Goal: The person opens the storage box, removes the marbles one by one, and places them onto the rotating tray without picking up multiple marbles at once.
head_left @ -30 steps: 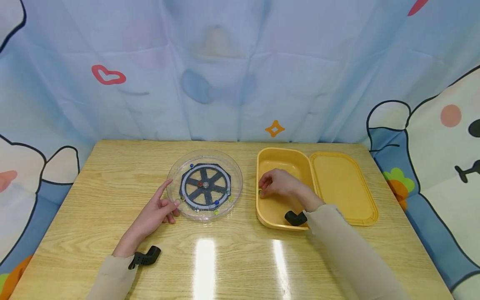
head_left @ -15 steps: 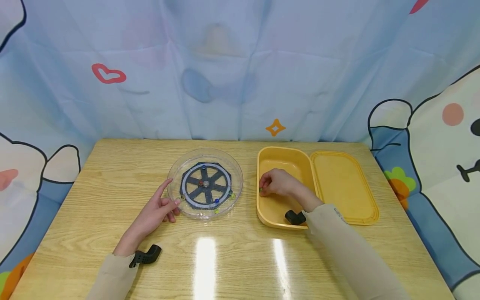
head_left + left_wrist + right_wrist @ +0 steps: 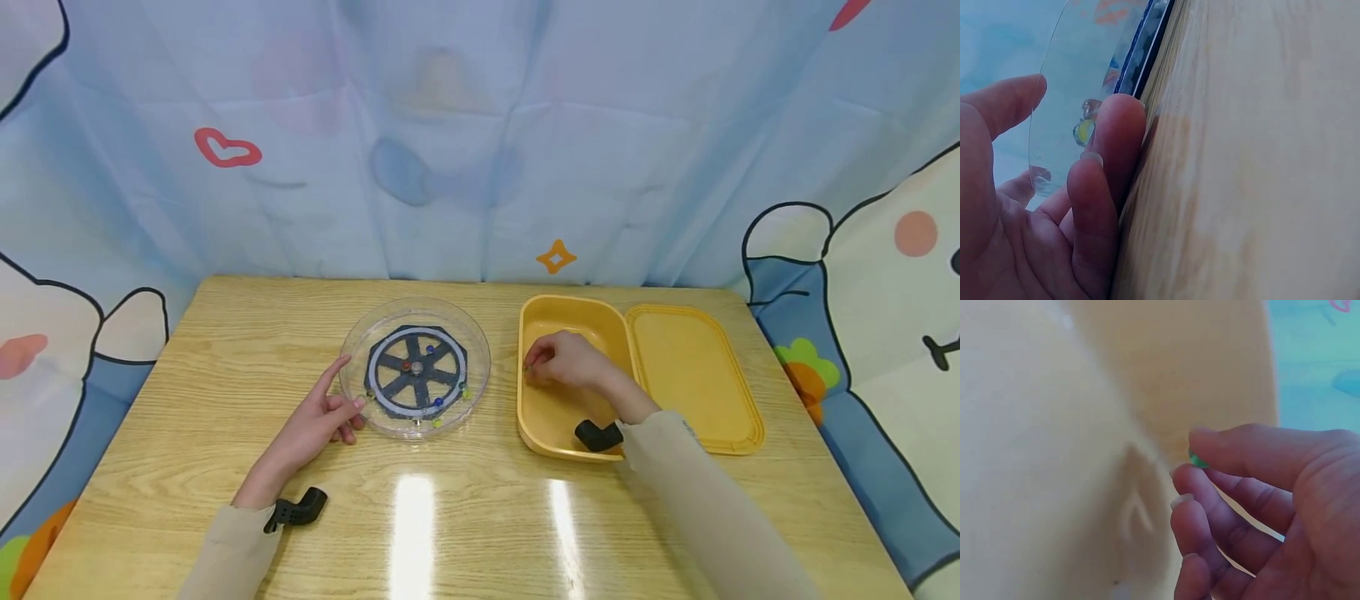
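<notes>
A clear round dish with a dark six-spoked wheel pattern in its base stands on the table. Several glass marbles lie in it, among them a blue marble beside the hub and a yellow-green marble near the wall. My left hand rests against the dish's left side, index finger extended along the rim and thumb at the near wall. Inside the yellow box, my right hand is at the left wall. Its thumb and fingertips pinch a green marble, best seen in the right wrist view.
A flat yellow lid lies right of the box, against its side. The wooden table ends at a printed cloth curtain at the back. Wrist cameras are strapped to both arms.
A blue marble in the dish has rolled from the upper left along the top and in beside the hub. Both hands stay nearly where they were; the head view shifts slightly.
</notes>
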### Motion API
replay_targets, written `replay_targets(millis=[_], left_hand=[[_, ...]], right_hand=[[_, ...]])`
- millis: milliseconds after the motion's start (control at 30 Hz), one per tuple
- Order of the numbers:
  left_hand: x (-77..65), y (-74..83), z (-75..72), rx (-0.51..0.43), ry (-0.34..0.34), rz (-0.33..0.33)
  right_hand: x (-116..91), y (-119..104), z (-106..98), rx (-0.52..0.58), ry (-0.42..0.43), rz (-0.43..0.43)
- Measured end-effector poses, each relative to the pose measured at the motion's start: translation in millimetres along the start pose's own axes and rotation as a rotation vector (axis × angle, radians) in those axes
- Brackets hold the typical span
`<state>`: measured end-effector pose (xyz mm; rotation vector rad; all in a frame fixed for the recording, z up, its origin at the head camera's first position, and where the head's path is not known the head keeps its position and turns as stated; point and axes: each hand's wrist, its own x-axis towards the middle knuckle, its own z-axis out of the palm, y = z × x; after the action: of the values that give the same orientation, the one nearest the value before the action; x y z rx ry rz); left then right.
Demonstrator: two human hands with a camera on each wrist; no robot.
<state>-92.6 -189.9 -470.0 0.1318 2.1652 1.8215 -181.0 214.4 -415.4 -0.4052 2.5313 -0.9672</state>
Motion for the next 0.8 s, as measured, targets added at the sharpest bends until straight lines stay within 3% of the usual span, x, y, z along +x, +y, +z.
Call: replay_targets(millis=[300, 533, 800], left_hand=[[0.2, 0.2, 0.2, -0.005, -0.002, 0.000], [0.2, 1.8, -0.2, 0.012, 0.006, -0.004], [0.6, 0.3, 0.7, 0.009, 0.015, -0.003]], right_hand=[[-13, -20, -10, 0.023, 0.170, -0.059], [-18, -46, -1, 0.035, 0.272, -0.102], [-14, -75, 25, 0.122, 0.272, -0.161]])
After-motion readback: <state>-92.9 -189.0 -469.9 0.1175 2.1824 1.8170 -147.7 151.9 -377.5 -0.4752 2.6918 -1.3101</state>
